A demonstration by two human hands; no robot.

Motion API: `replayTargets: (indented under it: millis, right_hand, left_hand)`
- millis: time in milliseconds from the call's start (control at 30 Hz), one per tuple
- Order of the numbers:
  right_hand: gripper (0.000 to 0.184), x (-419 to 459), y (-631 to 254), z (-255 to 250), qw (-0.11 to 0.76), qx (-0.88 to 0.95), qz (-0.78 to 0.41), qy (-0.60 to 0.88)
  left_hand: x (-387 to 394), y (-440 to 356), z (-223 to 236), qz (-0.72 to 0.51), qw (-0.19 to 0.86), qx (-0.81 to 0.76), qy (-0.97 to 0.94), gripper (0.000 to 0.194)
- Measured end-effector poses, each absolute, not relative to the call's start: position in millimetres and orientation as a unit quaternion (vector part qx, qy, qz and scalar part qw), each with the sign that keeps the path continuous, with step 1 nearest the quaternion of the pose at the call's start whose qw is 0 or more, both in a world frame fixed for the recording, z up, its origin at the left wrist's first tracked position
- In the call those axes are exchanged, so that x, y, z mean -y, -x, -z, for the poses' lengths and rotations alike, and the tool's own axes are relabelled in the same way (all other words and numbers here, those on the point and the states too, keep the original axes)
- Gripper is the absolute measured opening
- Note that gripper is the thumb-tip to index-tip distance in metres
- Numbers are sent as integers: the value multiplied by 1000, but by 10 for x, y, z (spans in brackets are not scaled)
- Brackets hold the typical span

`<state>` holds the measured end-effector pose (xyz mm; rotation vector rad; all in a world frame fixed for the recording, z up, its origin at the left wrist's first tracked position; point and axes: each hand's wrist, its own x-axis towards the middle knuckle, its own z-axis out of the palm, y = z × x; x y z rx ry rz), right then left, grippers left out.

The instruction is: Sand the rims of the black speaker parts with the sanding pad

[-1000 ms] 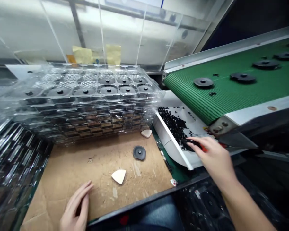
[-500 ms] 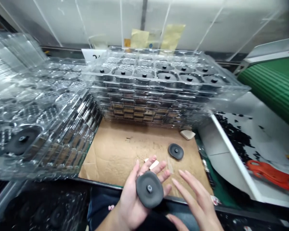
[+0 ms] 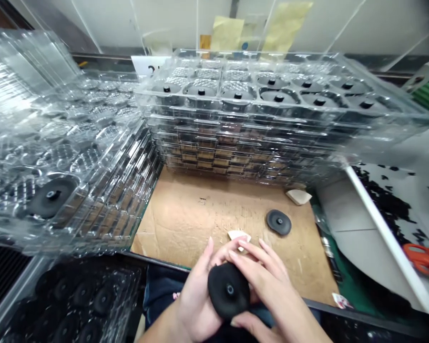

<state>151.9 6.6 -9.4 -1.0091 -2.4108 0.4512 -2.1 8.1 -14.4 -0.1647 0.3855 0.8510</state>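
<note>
A round black disc (image 3: 228, 290) with a small centre hub sits low in the middle of the view, held between both hands. My left hand (image 3: 195, 295) cups it from the left and behind. My right hand (image 3: 268, 286) closes over it from the right, fingers on its top edge. A second black disc (image 3: 278, 222) lies loose on the brown cardboard sheet (image 3: 186, 214), just beyond my fingers. A small cream wedge (image 3: 238, 235) lies right above my fingertips.
A stack of clear plastic trays (image 3: 271, 109) holding black discs stands behind the cardboard. More clear trays (image 3: 53, 157) pile up at the left, one with a disc. A white bin (image 3: 382, 224) with black scraps and orange scissors (image 3: 427, 257) is at the right. Another cream wedge (image 3: 298, 196) lies near the stack.
My right hand left the scissors in the white bin and came over to the disc that my left hand raised. The view swung left, away from the green conveyor.
</note>
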Motion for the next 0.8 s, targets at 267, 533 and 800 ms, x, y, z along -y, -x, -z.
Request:
replayTargets:
  millis: [267,533,800]
  right_hand:
    - [74,-13,-1329,227,297,766,-302,483]
    - [41,-190,-1442,719,228,776,-140,571]
    - [33,-333,-1621,1110,224,792,-107,557]
  left_hand:
    - [155,166,292,-499,800,-326,-72,67]
    - [87,269,391,-553,739,-383,22,49]
    - [-15,356,550,-588,708,-387,54,79]
